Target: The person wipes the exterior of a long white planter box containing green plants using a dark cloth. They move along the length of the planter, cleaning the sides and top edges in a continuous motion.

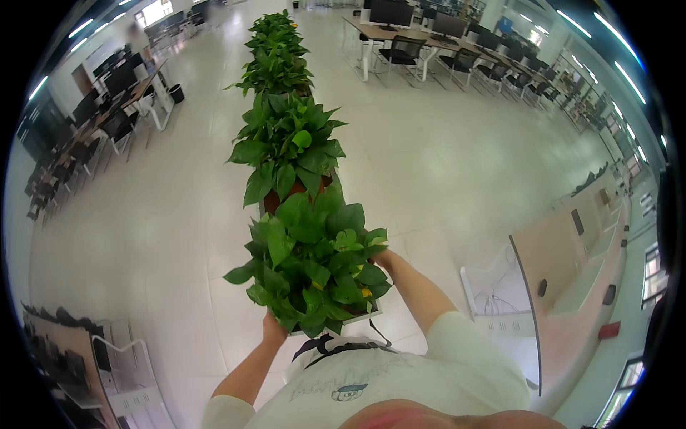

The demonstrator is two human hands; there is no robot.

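Right in front of my body stands a white planter (363,319) packed with broad-leaved green plants (311,268), a few leaves yellowing. My left hand (273,329) is closed against its near left side, the fingertips covered by leaves. Farther up the opposite side, my right hand (381,256) grips the planter, with foliage over most of its fingers. Just beyond, a second clump of the same leafy plants (291,143) rises from reddish-brown pots (296,194).
More leafy plants (277,53) continue the row away from me. A wooden-topped desk (554,264) with a white frame stands at right, another desk (100,365) at lower left. Workstations with monitors (391,14) and black chairs (402,50) line the far room. A person (139,43) is at far left.
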